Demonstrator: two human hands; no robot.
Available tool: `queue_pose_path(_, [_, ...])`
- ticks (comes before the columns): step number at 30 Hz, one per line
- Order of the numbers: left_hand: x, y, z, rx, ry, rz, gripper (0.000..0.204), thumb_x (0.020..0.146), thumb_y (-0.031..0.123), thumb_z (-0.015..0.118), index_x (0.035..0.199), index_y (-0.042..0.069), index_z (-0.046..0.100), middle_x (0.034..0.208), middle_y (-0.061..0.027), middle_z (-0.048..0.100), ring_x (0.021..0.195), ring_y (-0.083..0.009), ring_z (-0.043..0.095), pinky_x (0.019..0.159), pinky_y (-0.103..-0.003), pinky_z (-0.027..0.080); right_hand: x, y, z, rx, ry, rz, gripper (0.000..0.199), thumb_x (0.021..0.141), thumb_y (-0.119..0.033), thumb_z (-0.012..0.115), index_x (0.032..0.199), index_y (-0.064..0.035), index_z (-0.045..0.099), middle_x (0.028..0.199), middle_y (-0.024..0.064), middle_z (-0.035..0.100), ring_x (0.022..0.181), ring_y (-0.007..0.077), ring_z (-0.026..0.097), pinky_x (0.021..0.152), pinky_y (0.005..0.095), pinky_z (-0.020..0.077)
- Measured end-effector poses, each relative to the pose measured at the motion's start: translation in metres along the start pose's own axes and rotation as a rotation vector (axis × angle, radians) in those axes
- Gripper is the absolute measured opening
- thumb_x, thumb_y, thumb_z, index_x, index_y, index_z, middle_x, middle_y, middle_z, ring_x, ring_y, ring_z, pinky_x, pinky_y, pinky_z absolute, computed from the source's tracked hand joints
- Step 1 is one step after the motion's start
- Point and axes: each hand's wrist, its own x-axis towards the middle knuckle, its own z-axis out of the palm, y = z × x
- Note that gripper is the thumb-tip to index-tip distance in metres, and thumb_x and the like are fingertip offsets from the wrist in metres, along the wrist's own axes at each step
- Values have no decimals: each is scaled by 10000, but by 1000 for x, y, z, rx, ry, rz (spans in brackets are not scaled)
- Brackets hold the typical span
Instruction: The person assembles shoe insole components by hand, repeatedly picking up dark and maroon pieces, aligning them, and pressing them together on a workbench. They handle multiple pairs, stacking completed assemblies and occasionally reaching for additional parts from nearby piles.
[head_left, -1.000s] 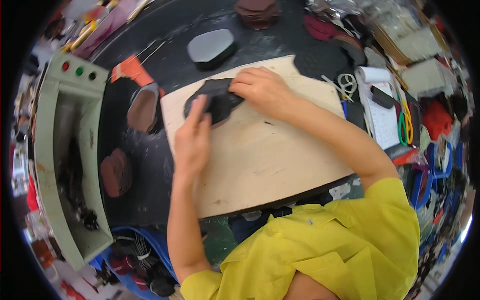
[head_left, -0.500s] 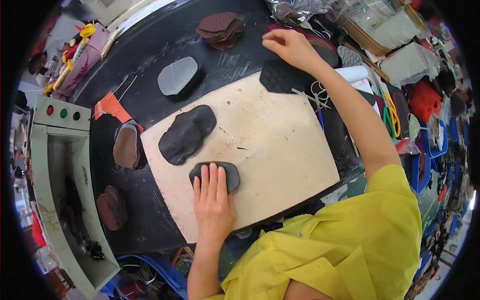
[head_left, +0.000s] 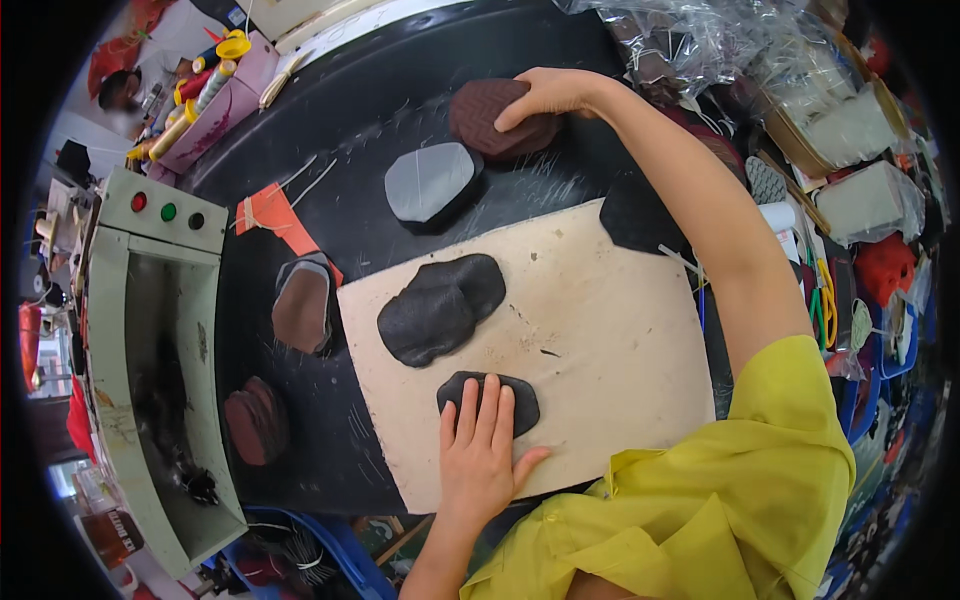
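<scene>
Lying flat, the fingers of my left hand (head_left: 480,450) are stretched out over a small black oval pad (head_left: 522,400) on the cream board (head_left: 620,350). Just beyond it rests a larger black piece (head_left: 435,310) of irregular outline, several lobes wide. At the far side of the table, my right hand (head_left: 560,95) is closed on a stack of dark maroon pieces (head_left: 490,115) with a zigzag texture. Its thumb presses on the top, while the other fingers are hidden behind. A stack of grey oval pieces (head_left: 430,182) lies beside the maroon stack.
A pale green metal box (head_left: 115,290) with coloured buttons stands at left. Near it are an orange scrap (head_left: 280,220), a brown-faced pad (head_left: 300,308) and a brown stack (head_left: 255,420). Thread spools (head_left: 205,90) fill a pink box. Plastic-wrapped goods (head_left: 680,45) crowd the far right.
My right hand has moved left onto the maroon stack and closed on it. My left hand stays on the black pad, its thumb now spread out. The whole view has shifted.
</scene>
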Motion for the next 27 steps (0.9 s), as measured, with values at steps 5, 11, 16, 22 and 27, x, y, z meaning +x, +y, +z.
queue_pose_path(5, [3,0,0,11,36,12,842,847,507,669,1424,-55,422,1532,-226,364,1439,-401,303,1164,-534,189,-34,-16,5,66,-60,-54,1001,654,-435,835,1427,62,439,1405,250,491,1293,304,499,1073,362,397])
queue_pose_path(11, [7,2,-3,10,69,19,826,847,478,688,1428,-47,424,1533,-217,367,1442,-383,307,1168,-520,197,-37,-1,5,49,152,-73,1014,637,-454,858,1428,37,456,1374,246,521,1305,309,489,1092,358,372])
queue_pose_path(16, [7,4,-4,2,100,44,827,844,469,687,1436,-43,418,1532,-215,370,1444,-380,303,1167,-516,200,-40,7,-7,168,246,-195,782,691,-368,854,1309,21,575,1174,150,653,1114,220,603,984,321,451])
queue_pose_path(22, [19,2,8,-19,99,-24,852,856,443,672,1474,-46,348,1554,-224,325,1455,-388,274,1170,-516,183,-163,-24,9,434,-61,-213,579,790,-321,798,1250,-16,624,1157,91,673,1065,166,623,952,314,464])
queue_pose_path(27, [35,0,14,-155,267,8,788,879,335,700,1467,-45,339,1539,-229,347,1445,-396,295,1167,-511,222,-174,28,46,-677,609,-491,471,853,-301,746,1243,-62,633,1211,138,644,1153,200,603,984,345,450])
